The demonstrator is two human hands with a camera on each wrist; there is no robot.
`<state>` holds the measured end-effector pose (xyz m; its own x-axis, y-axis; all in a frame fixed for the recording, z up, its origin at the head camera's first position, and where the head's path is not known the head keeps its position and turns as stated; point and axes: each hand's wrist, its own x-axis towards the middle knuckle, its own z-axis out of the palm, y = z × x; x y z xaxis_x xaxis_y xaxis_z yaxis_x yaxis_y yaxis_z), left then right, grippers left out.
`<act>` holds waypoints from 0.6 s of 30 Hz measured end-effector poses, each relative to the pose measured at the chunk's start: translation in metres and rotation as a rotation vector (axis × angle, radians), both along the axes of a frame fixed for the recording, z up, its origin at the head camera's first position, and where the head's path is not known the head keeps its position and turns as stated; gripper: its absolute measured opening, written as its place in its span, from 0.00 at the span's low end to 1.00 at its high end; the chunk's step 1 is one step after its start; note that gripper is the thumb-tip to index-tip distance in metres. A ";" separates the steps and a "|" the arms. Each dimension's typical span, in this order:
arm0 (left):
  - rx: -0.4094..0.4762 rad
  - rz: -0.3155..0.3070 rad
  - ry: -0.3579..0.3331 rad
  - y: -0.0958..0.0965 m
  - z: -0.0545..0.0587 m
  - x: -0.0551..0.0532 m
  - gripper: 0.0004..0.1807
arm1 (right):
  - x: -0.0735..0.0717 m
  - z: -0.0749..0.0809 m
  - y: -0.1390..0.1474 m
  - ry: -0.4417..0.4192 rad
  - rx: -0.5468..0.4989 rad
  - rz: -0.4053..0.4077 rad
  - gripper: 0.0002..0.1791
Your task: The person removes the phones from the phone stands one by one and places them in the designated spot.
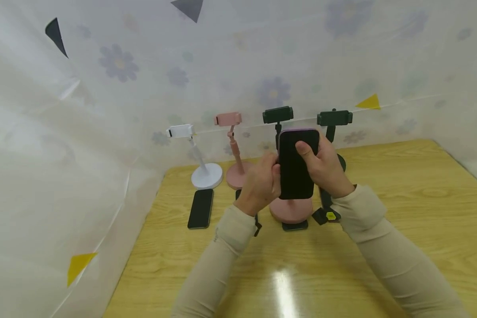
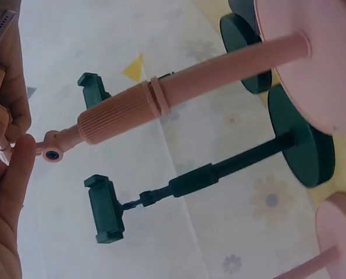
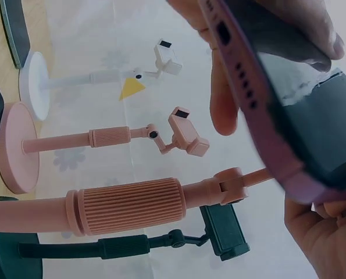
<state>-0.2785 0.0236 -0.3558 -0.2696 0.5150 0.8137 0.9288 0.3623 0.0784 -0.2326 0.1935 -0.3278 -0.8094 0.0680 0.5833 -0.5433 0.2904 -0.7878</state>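
In the head view a smartphone point(image 1: 296, 176) with a black screen and purplish frame is upright in front of me. My right hand point(image 1: 329, 167) grips its right side, thumb across the screen. Behind it stands a pink phone stand point(image 1: 289, 214), its round base below the phone and its upper part hidden there. My left hand point(image 1: 262, 183) is at the phone's left edge; in the left wrist view its fingers point(image 2: 20, 168) pinch the thin neck of the pink stand, just above the joint. The right wrist view shows the phone's port edge point(image 3: 242, 87) close beside the stand.
Behind stand a white phone stand point(image 1: 206, 176), another pink stand point(image 1: 235, 150) and two dark green stands point(image 1: 278, 115) point(image 1: 335, 118). A phone point(image 1: 200, 208) lies before the white stand; other phones point(image 1: 295, 226) lie partly hidden along the front. A floral curtain point(image 1: 222, 66) borders the wooden table point(image 1: 175, 274).
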 end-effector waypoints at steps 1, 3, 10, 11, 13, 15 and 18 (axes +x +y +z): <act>0.017 -0.024 -0.029 0.001 -0.001 -0.001 0.28 | 0.000 0.000 0.000 0.000 -0.010 0.012 0.16; 0.055 -0.071 -0.105 0.002 -0.004 -0.001 0.30 | 0.000 0.000 0.000 0.003 -0.015 0.029 0.15; 0.181 -0.166 -0.343 0.008 -0.013 -0.001 0.38 | -0.001 0.000 0.001 -0.005 -0.012 0.025 0.17; 0.192 -0.167 -0.355 0.009 -0.014 -0.001 0.38 | -0.001 -0.001 0.002 -0.005 -0.012 0.022 0.17; 0.211 -0.169 -0.371 0.011 -0.015 0.000 0.40 | -0.001 -0.002 0.003 -0.004 -0.018 0.025 0.17; 0.227 -0.163 -0.386 0.012 -0.016 0.000 0.41 | -0.002 -0.003 0.003 0.001 -0.034 0.039 0.16; 0.249 -0.168 -0.415 0.014 -0.019 0.001 0.41 | -0.001 -0.005 0.004 0.006 -0.044 0.048 0.15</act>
<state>-0.2772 0.0371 -0.3747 -0.5262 0.3827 0.7593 0.8449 0.1343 0.5178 -0.2336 0.1970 -0.3323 -0.8087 0.0548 0.5857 -0.5608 0.2287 -0.7958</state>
